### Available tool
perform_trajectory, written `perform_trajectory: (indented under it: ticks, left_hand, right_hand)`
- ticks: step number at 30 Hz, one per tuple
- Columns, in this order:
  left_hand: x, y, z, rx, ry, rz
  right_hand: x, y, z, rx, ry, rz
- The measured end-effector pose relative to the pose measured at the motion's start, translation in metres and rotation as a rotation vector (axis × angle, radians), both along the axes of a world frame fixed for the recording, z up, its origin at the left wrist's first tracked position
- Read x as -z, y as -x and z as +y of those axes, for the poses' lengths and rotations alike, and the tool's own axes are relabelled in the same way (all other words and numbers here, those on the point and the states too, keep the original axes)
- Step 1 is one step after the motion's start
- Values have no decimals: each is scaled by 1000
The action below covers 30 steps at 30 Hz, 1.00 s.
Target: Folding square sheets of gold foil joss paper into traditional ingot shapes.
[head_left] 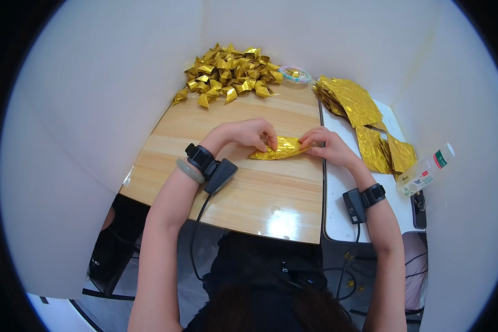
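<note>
Gold foil [288,146], fingers [312,137] on it, folds unclear

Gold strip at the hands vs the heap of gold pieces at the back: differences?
Shape: the gold strip is long and narrow; the heaped gold pieces are compact and pointed.
Contact: the left hand and right hand touch the gold strip; neither touches the heaped gold pieces.
Number: the gold strip is single; the heaped gold pieces are many.
Shared: shiny gold colour.
</note>
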State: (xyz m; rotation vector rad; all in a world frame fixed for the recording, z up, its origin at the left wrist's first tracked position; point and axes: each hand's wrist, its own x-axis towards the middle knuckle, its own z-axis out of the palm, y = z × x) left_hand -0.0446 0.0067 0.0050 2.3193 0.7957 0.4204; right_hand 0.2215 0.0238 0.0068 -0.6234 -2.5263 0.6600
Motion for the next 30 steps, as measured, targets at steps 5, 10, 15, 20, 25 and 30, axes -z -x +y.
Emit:
perform_trajectory:
  ticks: [5, 10, 15, 20, 25, 30]
  left_hand:
    - [-13, -7, -9, -86, 127, 61]
    - [-15, -7, -12, -122, 128, 95]
    - [-17, -8, -14, -33, 158, 178]
    - [-17, -10, -16, 120, 81, 206]
    - [-24, -10, -19, 64, 276, 126]
    - [-15, -21, -17, 13, 148, 109]
  right_hand:
    - [2, 8, -2, 91, 340, 31]
    - [7, 27, -3, 213, 271, 135]
    - [15, 28, 3, 212, 280, 90]
    - [19, 29, 3, 211, 242, 52]
    - [19, 28, 3, 222, 218, 26]
    - [23, 28, 4, 231, 240, 77]
